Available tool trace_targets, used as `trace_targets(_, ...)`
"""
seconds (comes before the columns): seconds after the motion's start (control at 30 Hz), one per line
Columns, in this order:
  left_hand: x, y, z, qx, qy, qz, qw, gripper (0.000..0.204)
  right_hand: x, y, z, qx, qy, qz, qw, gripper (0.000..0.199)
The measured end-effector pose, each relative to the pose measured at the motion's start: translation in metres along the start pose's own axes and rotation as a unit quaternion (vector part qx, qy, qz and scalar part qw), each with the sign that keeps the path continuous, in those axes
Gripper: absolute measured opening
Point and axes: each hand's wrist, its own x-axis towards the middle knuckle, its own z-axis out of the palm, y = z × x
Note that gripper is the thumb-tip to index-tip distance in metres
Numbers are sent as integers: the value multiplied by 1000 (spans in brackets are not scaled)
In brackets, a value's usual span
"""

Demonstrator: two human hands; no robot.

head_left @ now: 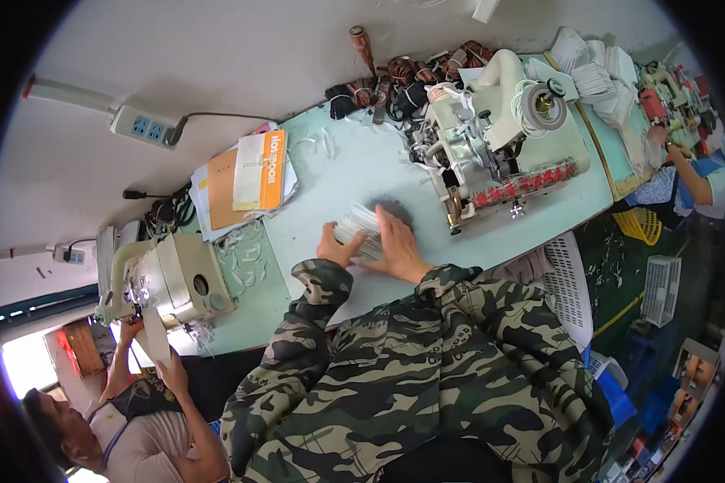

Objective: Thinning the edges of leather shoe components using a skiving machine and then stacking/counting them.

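Note:
Between my two hands, above the pale table (pixel 338 181), is a stack of thin white pieces (pixel 358 222), seen edge-on and a little blurred. My left hand (pixel 338 245) grips its near left side, fingers curled round the edge. On the other side, my right hand (pixel 399 248) presses its palm and fingers against the stack. I cannot make out whether the pieces are cloth or paper. A dark shadow or patch shows just beyond my right fingertips.
A sewing machine (pixel 491 137) stands to the right, with tied dark bundles (pixel 411 80) and a screwdriver (pixel 361 48) behind it. An orange-and-white notebook (pixel 259 171) lies on papers at left. Another person works at a second machine (pixel 169 282). A white basket (pixel 568 282) stands below the right edge.

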Motion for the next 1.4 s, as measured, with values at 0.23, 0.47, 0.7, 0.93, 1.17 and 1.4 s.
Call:
trace_targets(0.23,7,-21,-12,-3,46,40,998,71,19,16,-12,71,-86,46,993,96)
trace_targets(0.47,10,-44,-14,-58,63,116,990,69,26,25,-9,77,-75,56,993,73)
trace_targets(0.7,20,-57,-65,114,222,111,962,66,22,4,-21,30,-47,85,995,56)
trace_targets(0.93,0,-34,-115,471,420,243,737,66,-12,31,-18,-53,-50,25,997,89)
trace_targets(1.17,52,-25,21,-134,85,249,956,61,-1,22,-7,-62,-22,-14,998,109)
trace_targets(1.4,37,-30,55,-160,15,226,961,43,-2,32,-18,-57,0,0,998,94)
